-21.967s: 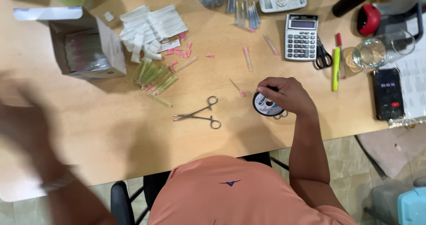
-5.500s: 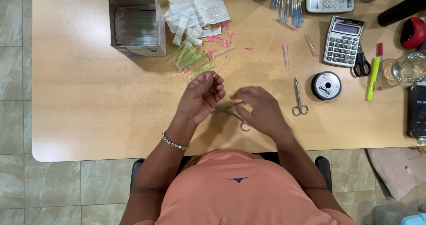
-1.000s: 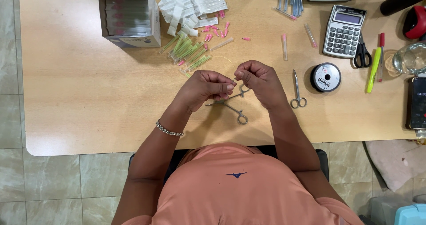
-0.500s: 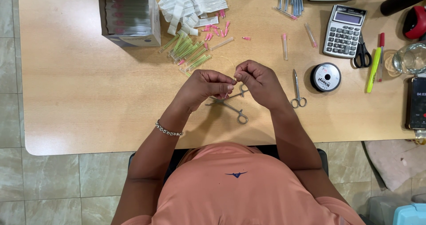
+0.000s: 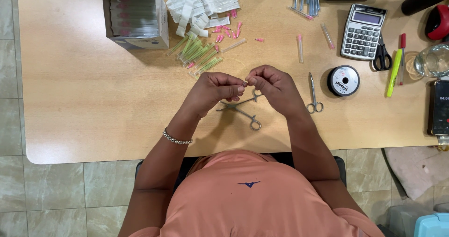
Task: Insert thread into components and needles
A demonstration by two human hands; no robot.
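At the centre of the frame the left hand (image 5: pixel 213 88) and right hand (image 5: pixel 273 85) meet, fingers pinched together on a tiny piece (image 5: pixel 246 82) with a faint thread (image 5: pixel 241 64) looping up from it — best kept taut and steady. Forceps (image 5: pixel 243 110) lie open on the surface (image 5: pixel 93 106) just below, the spool (image 5: pixel 343 80) to the right.

Single overhead view — straight down, table (image 5: pixel 93 101)

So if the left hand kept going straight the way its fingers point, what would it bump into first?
Almost at once, the right hand. The left hand points rightwards across the table, and its fingertips already sit beside the right hand's, pinching something too small to make out. Depth looks level, so contact seems likely.
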